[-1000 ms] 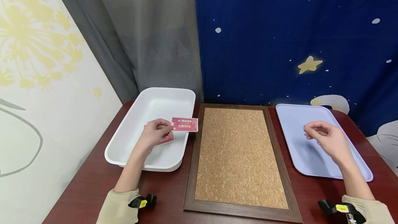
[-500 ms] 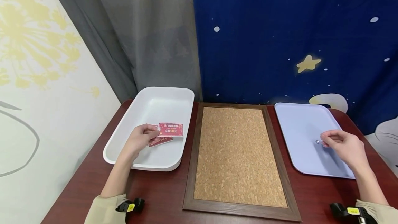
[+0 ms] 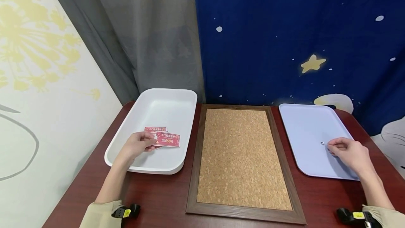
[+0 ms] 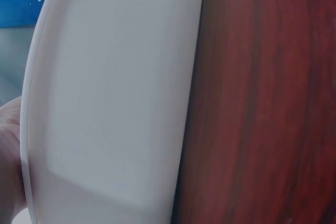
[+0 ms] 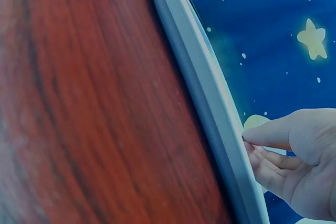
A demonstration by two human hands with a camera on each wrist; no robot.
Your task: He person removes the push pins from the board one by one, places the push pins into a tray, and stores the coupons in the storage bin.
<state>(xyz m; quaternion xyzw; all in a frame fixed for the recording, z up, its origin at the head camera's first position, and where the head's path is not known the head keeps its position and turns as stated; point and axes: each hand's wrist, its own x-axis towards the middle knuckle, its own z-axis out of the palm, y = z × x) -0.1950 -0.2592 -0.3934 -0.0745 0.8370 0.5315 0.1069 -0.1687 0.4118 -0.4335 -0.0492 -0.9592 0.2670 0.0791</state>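
Note:
My left hand [image 3: 136, 147] pinches a red coupon [image 3: 168, 140] by its left end, low inside the white bin [image 3: 150, 167]. Under and behind it lie other red coupons [image 3: 155, 128], partly covered. In the left wrist view, the bin's wall hides most of that hand. My right hand [image 3: 349, 152] is low over the pale blue tray [image 3: 311, 122], thumb and fingertips together. A tiny dark tip shows at those fingertips in the right wrist view, seemingly a thumbtack [image 5: 243, 138]. Just left of the fingers, a small silver thumbtack [image 3: 322, 143] lies on the tray.
Between bin and tray, a cork board [image 3: 243, 157] with a brown wooden frame lies on the dark red table [image 3: 161, 200]. Grey and blue curtains [image 3: 246, 45] hang right behind the table, and a patterned white wall [image 3: 47, 115] stands at left.
My left hand has moved left and down into the bin with the coupon. My right hand has moved right and lower over the tray, leaving the silver thumbtack in plain sight.

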